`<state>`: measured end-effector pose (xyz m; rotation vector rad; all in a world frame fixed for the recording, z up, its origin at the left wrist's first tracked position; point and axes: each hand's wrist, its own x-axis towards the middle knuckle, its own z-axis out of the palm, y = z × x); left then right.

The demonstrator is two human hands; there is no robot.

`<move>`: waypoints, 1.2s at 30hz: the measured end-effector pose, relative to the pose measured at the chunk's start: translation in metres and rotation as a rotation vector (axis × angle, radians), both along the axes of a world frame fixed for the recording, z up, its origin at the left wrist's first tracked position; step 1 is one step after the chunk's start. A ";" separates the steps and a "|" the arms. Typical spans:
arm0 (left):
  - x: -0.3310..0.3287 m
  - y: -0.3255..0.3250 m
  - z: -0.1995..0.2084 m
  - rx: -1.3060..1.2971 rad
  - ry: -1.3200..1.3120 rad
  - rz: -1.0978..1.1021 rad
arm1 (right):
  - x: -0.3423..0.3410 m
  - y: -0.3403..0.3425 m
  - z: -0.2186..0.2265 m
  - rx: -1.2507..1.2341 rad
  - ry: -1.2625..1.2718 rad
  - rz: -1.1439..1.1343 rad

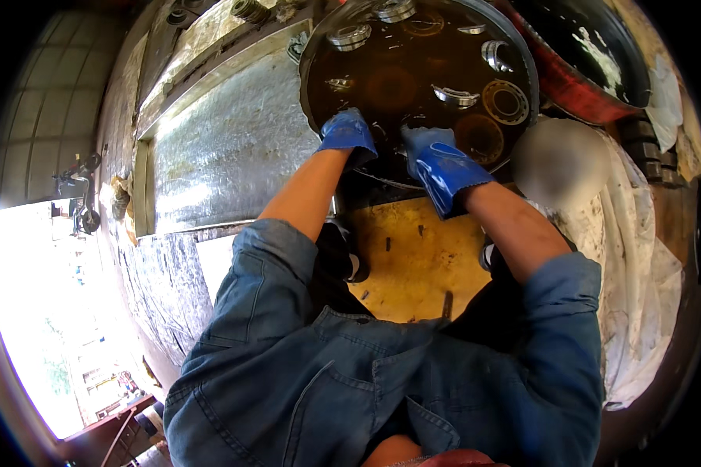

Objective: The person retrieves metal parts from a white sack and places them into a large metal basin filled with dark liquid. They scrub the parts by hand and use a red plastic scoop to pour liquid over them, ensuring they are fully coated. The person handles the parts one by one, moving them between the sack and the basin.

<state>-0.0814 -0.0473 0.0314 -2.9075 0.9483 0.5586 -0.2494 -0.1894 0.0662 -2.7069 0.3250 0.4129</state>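
Note:
A wide round basin (528, 47) of dark brown liquid stands in front of me. My left hand (348, 134), in a blue rubber glove, reaches in at the near left side, its fingers hidden under the liquid. My right hand (444, 165), gloved alike, dips in further right; its fingers are also lost in the murk. Whether either one grips anything is hidden. Around them, shiny metal bearing rings (350, 37) break the surface, one curved piece (456, 96) lying just beyond my right hand. Near the right wall, a flat ring with holes (487, 102) shows through the liquid.
To the left lies a wet sheet-metal tray (226, 144). A second basin, red outside (557, 89) and black inside, stands at the far right. White plastic sheeting (639, 311) drapes beside my right arm. Yellow flooring (413, 257) shows below the basin; a bright opening is at far left.

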 end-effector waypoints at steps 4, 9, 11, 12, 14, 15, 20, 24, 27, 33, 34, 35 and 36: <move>0.011 -0.008 -0.016 0.095 -0.046 -0.041 | -0.004 -0.004 -0.010 -0.033 -0.032 0.045; 0.012 -0.023 -0.007 0.358 -0.125 -0.064 | -0.010 -0.015 0.003 0.040 0.048 -0.039; 0.011 -0.028 0.002 0.419 -0.089 -0.081 | -0.008 -0.014 -0.001 0.046 0.095 0.020; 0.005 -0.031 0.016 0.484 -0.105 -0.161 | -0.005 -0.014 -0.001 0.049 0.161 0.001; 0.007 -0.027 0.024 0.442 -0.149 -0.167 | -0.008 -0.009 -0.001 0.045 0.134 -0.014; 0.008 -0.024 0.030 0.398 -0.184 -0.171 | -0.009 -0.008 -0.003 0.040 0.117 -0.024; 0.023 -0.026 0.088 0.280 -0.029 -0.193 | -0.003 -0.019 -0.009 0.072 0.221 -0.003; 0.091 -0.014 0.054 0.042 -0.042 -0.228 | -0.003 -0.019 -0.005 0.041 0.197 -0.017; 0.161 0.028 0.006 -0.786 0.437 0.013 | 0.001 -0.008 0.002 0.077 0.192 0.037; 0.200 0.015 -0.012 -0.777 0.786 0.728 | 0.005 -0.005 0.012 0.135 0.208 0.021; 0.208 0.033 -0.007 -0.811 0.759 0.734 | 0.007 0.003 0.018 0.163 0.178 0.017; 0.184 0.005 -0.017 -0.833 0.789 0.753 | 0.002 -0.009 0.006 0.145 0.223 -0.011; 0.156 -0.028 -0.017 -0.854 0.818 0.763 | -0.003 -0.025 -0.001 0.101 0.268 -0.027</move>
